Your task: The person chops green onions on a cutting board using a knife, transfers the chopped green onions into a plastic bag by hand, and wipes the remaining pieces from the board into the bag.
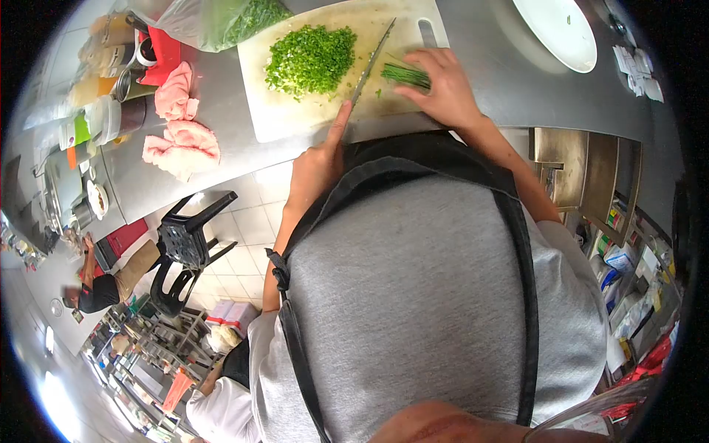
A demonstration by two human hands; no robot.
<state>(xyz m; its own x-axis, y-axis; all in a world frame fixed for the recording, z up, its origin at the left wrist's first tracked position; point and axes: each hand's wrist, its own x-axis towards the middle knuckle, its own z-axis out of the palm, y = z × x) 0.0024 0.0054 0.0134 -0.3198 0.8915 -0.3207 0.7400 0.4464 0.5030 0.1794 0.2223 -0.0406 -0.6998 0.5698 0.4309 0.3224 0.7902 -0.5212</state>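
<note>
On the board (pixel 269 122), at 12 o'clock on the counter (pixel 517 74), the left hand (pixel 317 168) has its fingers closed on the handle of the knife (pixel 373 59), with the index finger stretched along the blade. The right hand (pixel 442 85) is half open and curved around the stalks (pixel 405 74); how firmly it holds them, I cannot tell. The stalks lie on the board at 3 o'clock from the blade, the chopped greens (pixel 310 63) at 9 o'clock from it.

At 11 o'clock is a clear bag (pixel 235 22) with greens. At 10 o'clock are pink cloths (pixel 181 148) and, beyond them, tubs; one tub bears a green label (pixel 79 129), too small to read. Between 1 and 2 o'clock stands a plate (pixel 557 44); at 2 o'clock lie white slips (pixel 636 71), whose writing I cannot make out.
</note>
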